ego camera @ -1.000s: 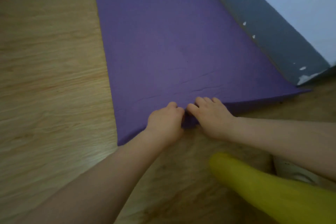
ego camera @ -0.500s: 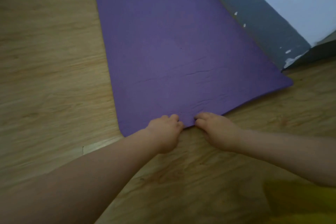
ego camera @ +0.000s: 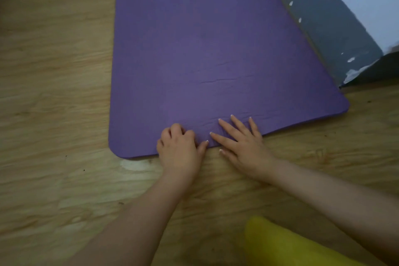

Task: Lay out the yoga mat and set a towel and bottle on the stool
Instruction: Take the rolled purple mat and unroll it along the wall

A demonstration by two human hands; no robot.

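On the floor: purple yoga mat (ego camera: 216, 49) unrolled flat on wood floor (ego camera: 54, 93), beside grey skirting (ego camera: 323, 17)
Left hand (ego camera: 179, 147): fingers curled — knuckles on near edge, nothing gripped
Right hand (ego camera: 241, 142): fingers spread flat — pressing that edge

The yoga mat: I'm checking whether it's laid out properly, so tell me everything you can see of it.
The yoga mat is plain purple, foam-like, with rounded near corners. It lies unrolled and flat on the wooden floor, its right edge running beside a grey skirting board; its far end is out of frame. Shallow creases cross it near the close end. The right hand presses straight fingers on that end; the left hand rests curled on it at the edge.
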